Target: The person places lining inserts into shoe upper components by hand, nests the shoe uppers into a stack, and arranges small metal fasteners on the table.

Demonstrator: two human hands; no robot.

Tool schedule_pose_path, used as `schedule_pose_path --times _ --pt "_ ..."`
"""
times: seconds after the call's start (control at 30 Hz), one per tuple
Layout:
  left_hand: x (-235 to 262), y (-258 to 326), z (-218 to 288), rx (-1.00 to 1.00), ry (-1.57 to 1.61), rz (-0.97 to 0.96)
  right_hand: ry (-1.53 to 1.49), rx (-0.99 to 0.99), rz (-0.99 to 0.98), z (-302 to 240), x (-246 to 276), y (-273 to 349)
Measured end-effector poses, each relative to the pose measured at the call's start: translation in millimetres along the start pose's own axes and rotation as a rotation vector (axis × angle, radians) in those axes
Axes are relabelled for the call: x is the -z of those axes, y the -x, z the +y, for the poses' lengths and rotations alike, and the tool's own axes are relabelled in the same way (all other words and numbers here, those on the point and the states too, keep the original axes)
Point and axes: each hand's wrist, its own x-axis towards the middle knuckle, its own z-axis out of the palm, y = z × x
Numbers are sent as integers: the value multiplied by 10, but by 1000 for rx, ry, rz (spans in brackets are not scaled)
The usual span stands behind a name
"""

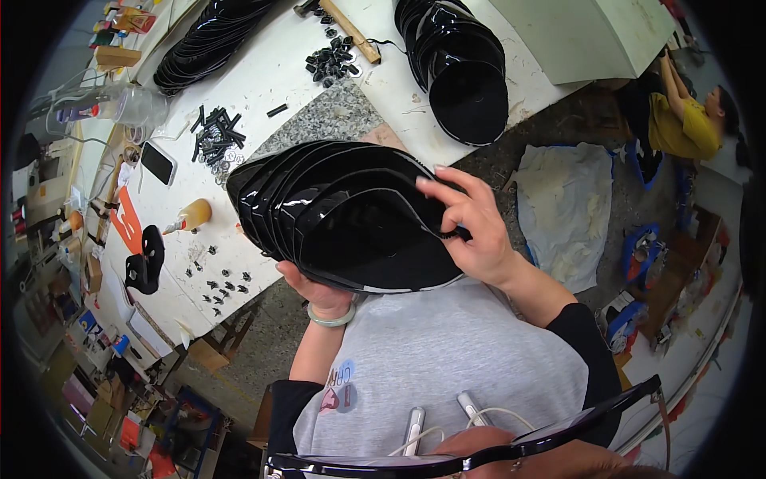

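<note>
Head view: sole cam; clock centred on black stack (281, 201), 12 = top of view.
Stack posn: nested glossy curved sheets, held at centre, over near edge of white table (267, 76), close to grey top (447, 343) at 6; whether any wt. is borne by table, can't tell.
L hand (321, 295): at 7; lower rim cradled, thumb visible, other fingers mostly hidden beneath; pressure can't be told.
R hand (483, 231): at 3; rim apparently pinched betw. thumb & index, other fingers spread; exact contact partly hidden.
Step (judged): layers apparently fingered at R rim, stack steadied by L hand.
Next move (judged): firm L support & light pinch on one edge called for; slip of loose layers to be guarded against.
Table, 10–12: phone (158, 164), black strips (217, 132), stone slab (319, 120), dark clips (331, 62), hammer (351, 30) noted.
Table, 8–9: glue bottle (191, 214), small fasteners (226, 285), orange piece (128, 222).
Other stacks: similar black sheets at 11 (second stack (209, 44)) & 1–2 (third stack (469, 96)).
Room: pale sheet (565, 215) on floor at 3; co-worker in yellow (682, 124), betw. 2 & 3; clutter at 8, detail too small.
</note>
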Motion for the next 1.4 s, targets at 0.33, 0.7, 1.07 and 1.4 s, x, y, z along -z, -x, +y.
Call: schedule_pose_path --times 0.33,0.7,1.07,1.4 --pt "-31 -74 76 -6 40 161 -414 -43 57 -244 -69 -13" --pt "45 97 119 -234 40 73 81 152 -37 -340 -104 -357" --pt "57 -49 192 -115 255 108 -120 206 -96 -394 -81 -274" --pt "184 -9 204 12 370 -17 155 258 -282 -474 53 -491"
